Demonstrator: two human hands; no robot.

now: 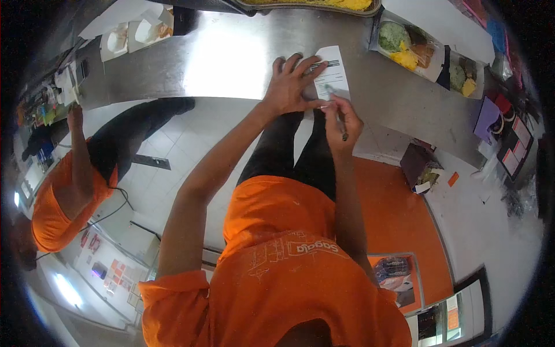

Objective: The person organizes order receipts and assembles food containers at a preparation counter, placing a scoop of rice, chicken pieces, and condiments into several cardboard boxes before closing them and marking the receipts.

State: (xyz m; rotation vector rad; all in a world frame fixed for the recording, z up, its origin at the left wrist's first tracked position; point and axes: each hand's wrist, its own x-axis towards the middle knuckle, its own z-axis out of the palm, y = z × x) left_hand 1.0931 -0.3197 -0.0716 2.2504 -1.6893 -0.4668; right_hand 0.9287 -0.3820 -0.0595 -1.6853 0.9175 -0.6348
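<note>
A white printed paper slip (334, 78) lies on the steel counter (150, 63), close to its near edge. My left hand (287, 87) rests over the slip's left side with its fingers spread, and its thumb reaches toward the slip's lower edge. A dark pen (344, 132) is gripped in my right hand (342, 118), whose fingertips sit at the bottom of the slip. The pen's tip is hidden by my fingers, so I cannot tell whether it touches the paper.
Open boxes of food (407, 49) stand at the right, paper trays (124, 40) at the far left. A metal tray of yellow food (312, 4) sits at the back. Left of me, a person in orange (69, 185) works at another surface. A dark box (419, 165) stands below the counter.
</note>
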